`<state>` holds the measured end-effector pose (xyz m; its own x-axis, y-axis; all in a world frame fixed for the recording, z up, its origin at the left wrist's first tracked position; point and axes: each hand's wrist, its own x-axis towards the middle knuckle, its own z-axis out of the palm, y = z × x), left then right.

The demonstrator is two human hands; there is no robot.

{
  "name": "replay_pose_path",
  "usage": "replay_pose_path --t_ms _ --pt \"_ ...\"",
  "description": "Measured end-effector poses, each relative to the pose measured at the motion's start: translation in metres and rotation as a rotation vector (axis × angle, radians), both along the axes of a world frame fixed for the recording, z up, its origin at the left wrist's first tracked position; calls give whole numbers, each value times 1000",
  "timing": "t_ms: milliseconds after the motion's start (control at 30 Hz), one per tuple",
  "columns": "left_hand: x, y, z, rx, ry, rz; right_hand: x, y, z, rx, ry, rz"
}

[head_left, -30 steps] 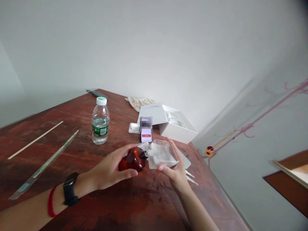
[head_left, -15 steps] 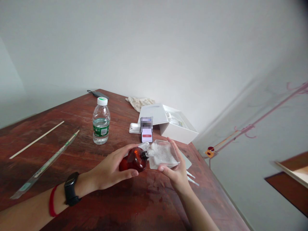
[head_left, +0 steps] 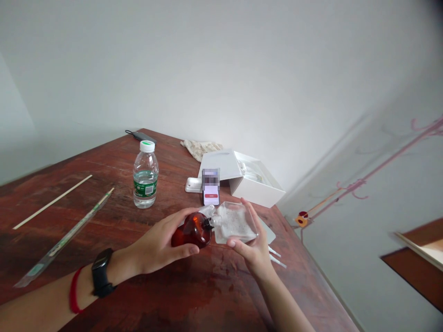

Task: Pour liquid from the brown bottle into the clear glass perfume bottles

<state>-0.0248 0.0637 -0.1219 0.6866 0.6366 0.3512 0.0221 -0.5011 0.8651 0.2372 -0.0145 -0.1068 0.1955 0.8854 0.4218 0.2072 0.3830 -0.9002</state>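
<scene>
My left hand [head_left: 166, 244] is wrapped round an amber-brown bottle [head_left: 195, 230] with a black neck, tipped so its mouth points right. My right hand [head_left: 254, 246] grips a clear square bottle [head_left: 235, 221] lying on its side in the air, with droplets or bubbles on its inner walls. The two bottle mouths meet neck to neck between my hands. Just behind them a phone [head_left: 211, 186] with a lit screen stands upright. Under and beside my right hand lie thin white sticks [head_left: 277, 258], partly hidden.
A half-full water bottle [head_left: 145, 175] stands left of the phone. An open white box [head_left: 256, 184], a small white case [head_left: 193, 185] and a cloth [head_left: 200, 148] are behind. A wooden stick [head_left: 51, 202] and a plastic-sleeved stick [head_left: 65, 240] lie on the left. A dark flat object [head_left: 143, 137] is at the far corner.
Almost nothing differs; both hands keep the two bottles joined in the same place.
</scene>
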Motion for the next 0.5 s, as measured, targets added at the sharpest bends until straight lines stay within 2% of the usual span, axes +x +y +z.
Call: replay_pose_path --t_ms 500 --pt "0 0 2 11 -8 -2 0 0 -1 9 -18 -1"
